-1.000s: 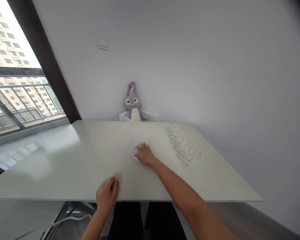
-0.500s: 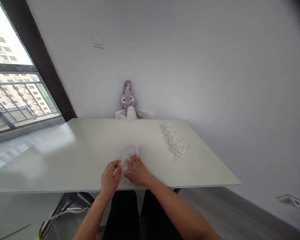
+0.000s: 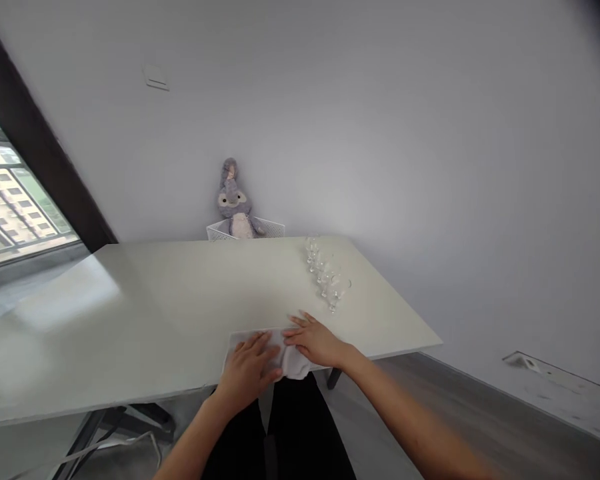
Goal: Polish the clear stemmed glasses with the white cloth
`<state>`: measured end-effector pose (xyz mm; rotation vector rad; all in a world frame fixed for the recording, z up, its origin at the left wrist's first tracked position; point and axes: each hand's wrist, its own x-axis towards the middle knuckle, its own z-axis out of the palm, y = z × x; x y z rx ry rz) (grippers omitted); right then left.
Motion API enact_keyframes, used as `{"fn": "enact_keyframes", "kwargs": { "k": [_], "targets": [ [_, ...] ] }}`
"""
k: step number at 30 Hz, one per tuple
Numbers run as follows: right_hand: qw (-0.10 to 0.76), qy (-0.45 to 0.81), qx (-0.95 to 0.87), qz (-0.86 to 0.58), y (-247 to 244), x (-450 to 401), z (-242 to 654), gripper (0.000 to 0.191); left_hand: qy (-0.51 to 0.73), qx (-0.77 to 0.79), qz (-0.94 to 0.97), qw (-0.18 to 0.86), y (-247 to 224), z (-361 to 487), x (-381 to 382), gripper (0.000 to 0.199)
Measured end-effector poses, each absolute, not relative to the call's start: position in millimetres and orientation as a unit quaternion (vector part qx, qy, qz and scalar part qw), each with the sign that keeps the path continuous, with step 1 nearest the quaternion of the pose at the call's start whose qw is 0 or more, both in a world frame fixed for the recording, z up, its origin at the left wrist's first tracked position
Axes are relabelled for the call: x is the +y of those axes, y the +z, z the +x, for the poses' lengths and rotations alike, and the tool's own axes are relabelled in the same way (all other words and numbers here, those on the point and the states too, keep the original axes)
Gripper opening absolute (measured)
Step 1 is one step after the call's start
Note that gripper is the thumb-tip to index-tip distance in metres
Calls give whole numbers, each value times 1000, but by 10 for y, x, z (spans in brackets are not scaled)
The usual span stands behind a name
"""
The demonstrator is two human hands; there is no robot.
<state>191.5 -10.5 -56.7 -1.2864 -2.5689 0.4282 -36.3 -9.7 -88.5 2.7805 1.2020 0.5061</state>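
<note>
A white cloth [image 3: 294, 364] lies by the table's front edge, its lower right part bunched and reaching over the edge. My left hand [image 3: 247, 371] rests flat on the cloth's left and middle part with the fingers spread. At the cloth's right end is my right hand [image 3: 321, 343], palm down, fingers stretched toward the left and touching the cloth. Whether any fold sits under the right palm is hidden. Beyond that hand, a row of clear stemmed glasses [image 3: 324, 279] stands on the white table [image 3: 180, 300].
A grey plush toy [image 3: 234, 203] sits in a white perforated basket [image 3: 273, 229] behind the table's far edge, near the wall. The window [image 3: 15, 193] is at the left. A pale cable [image 3: 115, 443] hangs below the table at lower left.
The cloth, blurred and more upright before, now lies wider along the front edge. My left hand has come down onto it, and my right hand has moved right. The view has turned right.
</note>
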Motion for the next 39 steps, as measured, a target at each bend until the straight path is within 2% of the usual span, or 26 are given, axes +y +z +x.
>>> {"fn": "enact_keyframes", "kwargs": {
  "k": [2, 7, 9, 13, 17, 21, 24, 32, 35, 37, 39],
  "targets": [
    [188, 132, -841, -490, -681, -178, 2041, 36, 166, 392, 904, 21, -901, -168, -150, 43],
    [490, 127, -574, -644, -946, -237, 2409, 35, 162, 411, 897, 17, -926, 73, -107, 41],
    [545, 156, -469, -677, -997, -146, 2567, 39, 151, 399, 904, 27, -920, 64, -43, 41],
    [557, 261, -431, -660, -1067, 103, 2692, 46, 122, 350, 927, 58, -888, -28, 58, 41],
    [580, 342, -428, -603, -1088, 262, 2489, 36, 112, 305, 943, 76, -880, -100, 83, 36],
    [600, 406, -419, -547, -1028, 393, 2116, 23, 116, 305, 940, 94, -884, -115, 77, 41],
    [618, 449, -408, -500, -977, 460, 1909, 26, 153, 325, 923, 138, -852, -143, 95, 45],
    [762, 325, -215, -517, -940, 493, 2330, 33, 366, 553, 657, 359, -747, -229, 544, 51],
    [733, 379, -212, -523, -930, 578, 2444, 44, 358, 587, 631, 358, -765, -67, 814, 64],
    [706, 408, -241, -526, -930, 646, 2424, 42, 342, 599, 638, 341, -791, 65, 967, 72],
    [686, 423, -270, -528, -937, 718, 2354, 36, 332, 599, 646, 337, -819, 157, 1084, 66]
  ]
}}
